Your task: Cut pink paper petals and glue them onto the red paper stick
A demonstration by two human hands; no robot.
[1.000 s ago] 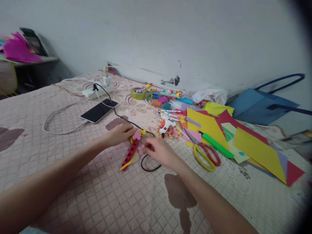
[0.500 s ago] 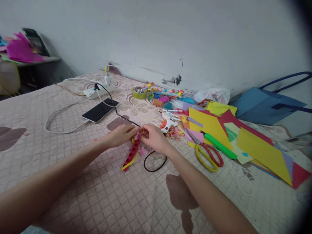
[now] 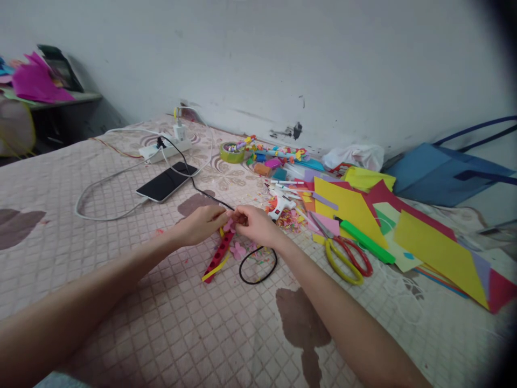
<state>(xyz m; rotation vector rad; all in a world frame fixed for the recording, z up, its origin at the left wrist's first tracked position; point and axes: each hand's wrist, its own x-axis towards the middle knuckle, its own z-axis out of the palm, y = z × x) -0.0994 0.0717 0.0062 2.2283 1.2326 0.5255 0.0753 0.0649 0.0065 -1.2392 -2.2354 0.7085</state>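
Quilted bedcover [image 3: 121, 302] lies bare near and left of the hands; scissors [image 3: 347, 260] and paper [image 3: 347, 207] crowd the right. Left hand [image 3: 200, 223] and right hand [image 3: 255, 226] meet, fingertips of both pinched on a pink flower [image 3: 230, 225] at a red strip's [image 3: 218, 256] top end, beside a cord loop [image 3: 258, 265].

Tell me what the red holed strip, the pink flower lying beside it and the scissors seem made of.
Red holed strip: probably craft foam or card, matt; clean punched holes. Pink flower: likely the same matt sheet, flat-cut petals. Scissors: glossy plastic handles, one yellow, one red; dull grey blades, seemingly metal. Left hand and right hand pinch a second flower.
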